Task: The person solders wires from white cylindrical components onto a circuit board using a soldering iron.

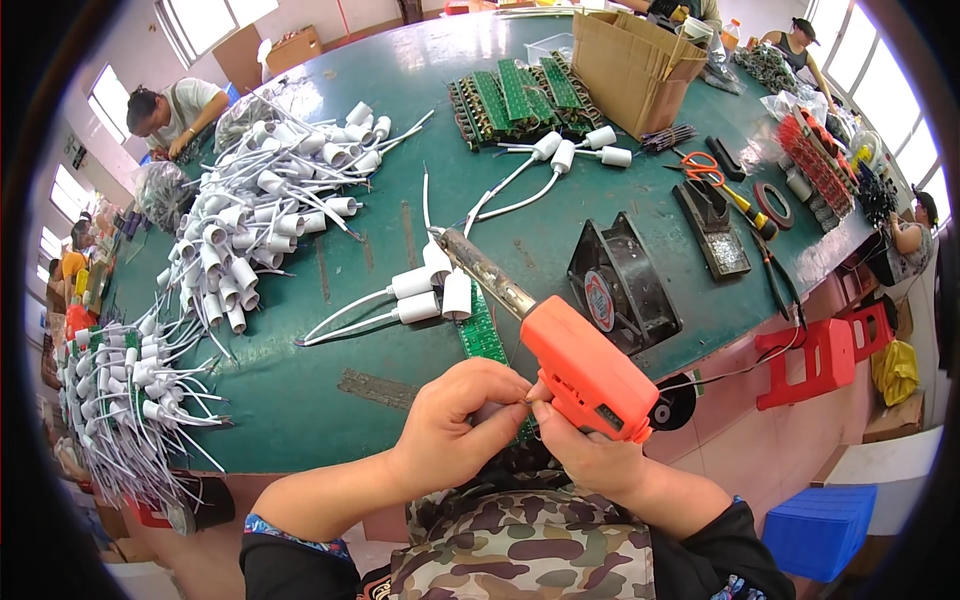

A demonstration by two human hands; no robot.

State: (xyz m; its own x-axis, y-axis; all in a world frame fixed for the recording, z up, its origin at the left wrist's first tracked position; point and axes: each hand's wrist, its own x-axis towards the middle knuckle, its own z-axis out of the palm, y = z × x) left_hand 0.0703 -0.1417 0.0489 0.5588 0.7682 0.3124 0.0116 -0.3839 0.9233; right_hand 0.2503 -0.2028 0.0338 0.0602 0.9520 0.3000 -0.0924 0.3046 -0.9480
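My left hand (465, 425) is closed, its thumb and fingertips pinched on something too small to make out. Its fingertips meet those of my right hand (595, 460), which grips a red-orange soldering gun (590, 365). The gun's metal barrel slants up and to the left, ending over white lamp sockets. Below my fingers lies a narrow green circuit board strip (481, 335), partly hidden by my left hand. A white wired socket (457, 296) rests against its far end. Two more sockets (415, 307) lie just left of it, wires trailing leftward.
A heap of white wired sockets (270, 210) spreads over the table's left. Green circuit boards (520, 100) and a cardboard box (635, 75) stand at the back. A black fan (625, 285), pliers (775, 285) and orange scissors (702, 168) lie rightward. Other people work around the table.
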